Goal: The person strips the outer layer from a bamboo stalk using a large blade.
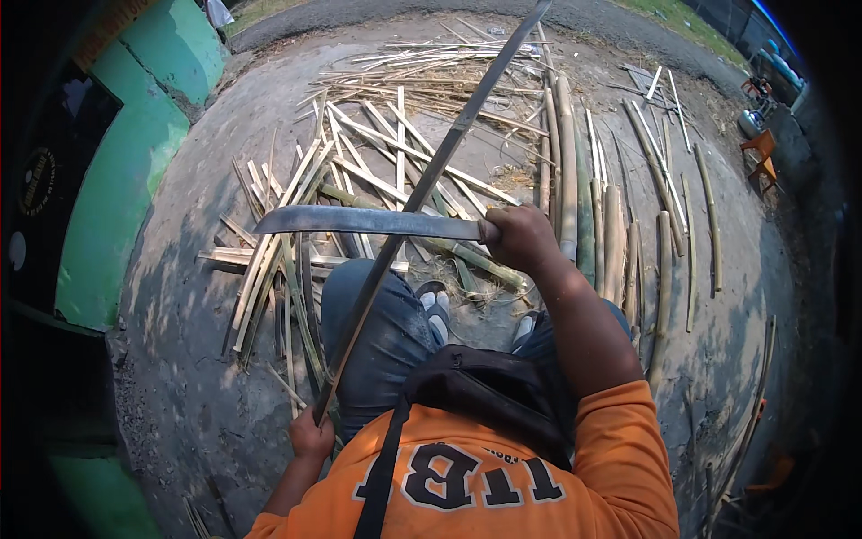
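Two bare hands work with a long, narrow strip of bamboo [465, 117], which slants from low left to the top edge, passing over the person's jeans [395, 332]. The left hand [312, 434] grips the strip's lower end. The right hand [521, 238] is clenched round the grip of a big knife [368, 221]; its blade points left and crosses the strip, though whether the edge touches is unclear. Beyond the feet [437, 314], split pieces [400, 144] lie crisscrossed, with whole poles [566, 162] to their right. The step in hand looks like trimming the strip; the next stroke probably calls for a firm left hold and a blade kept clear of the thigh.
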A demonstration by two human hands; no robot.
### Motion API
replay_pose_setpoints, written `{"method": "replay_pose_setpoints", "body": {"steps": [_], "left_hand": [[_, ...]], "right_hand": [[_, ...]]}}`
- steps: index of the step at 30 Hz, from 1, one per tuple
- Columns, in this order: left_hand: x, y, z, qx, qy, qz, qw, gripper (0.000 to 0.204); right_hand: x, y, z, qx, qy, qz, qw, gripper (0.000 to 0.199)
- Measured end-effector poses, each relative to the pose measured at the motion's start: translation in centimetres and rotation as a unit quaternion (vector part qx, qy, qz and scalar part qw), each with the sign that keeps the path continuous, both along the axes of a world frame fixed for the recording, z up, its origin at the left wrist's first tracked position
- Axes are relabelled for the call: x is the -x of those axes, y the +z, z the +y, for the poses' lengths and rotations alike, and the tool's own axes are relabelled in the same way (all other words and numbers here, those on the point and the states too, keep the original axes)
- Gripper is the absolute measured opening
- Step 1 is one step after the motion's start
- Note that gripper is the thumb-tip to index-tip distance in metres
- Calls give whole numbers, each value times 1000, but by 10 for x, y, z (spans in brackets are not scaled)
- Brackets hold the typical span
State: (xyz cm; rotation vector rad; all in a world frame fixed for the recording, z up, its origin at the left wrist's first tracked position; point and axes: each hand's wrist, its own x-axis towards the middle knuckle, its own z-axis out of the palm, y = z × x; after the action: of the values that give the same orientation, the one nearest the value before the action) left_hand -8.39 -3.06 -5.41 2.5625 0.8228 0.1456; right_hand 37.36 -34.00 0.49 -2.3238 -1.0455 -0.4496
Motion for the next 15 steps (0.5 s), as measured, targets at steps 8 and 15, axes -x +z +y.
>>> {"method": "replay_pose_setpoints", "body": {"steps": [8,15], "left_hand": [[2,6,6,23,1,12,1000,18],[0,3,4,-3,-5,13,1000,18]], "right_hand": [[50,17,26,114,101,-17,988,20],[10,8,6,59,15,9,998,25]]}}
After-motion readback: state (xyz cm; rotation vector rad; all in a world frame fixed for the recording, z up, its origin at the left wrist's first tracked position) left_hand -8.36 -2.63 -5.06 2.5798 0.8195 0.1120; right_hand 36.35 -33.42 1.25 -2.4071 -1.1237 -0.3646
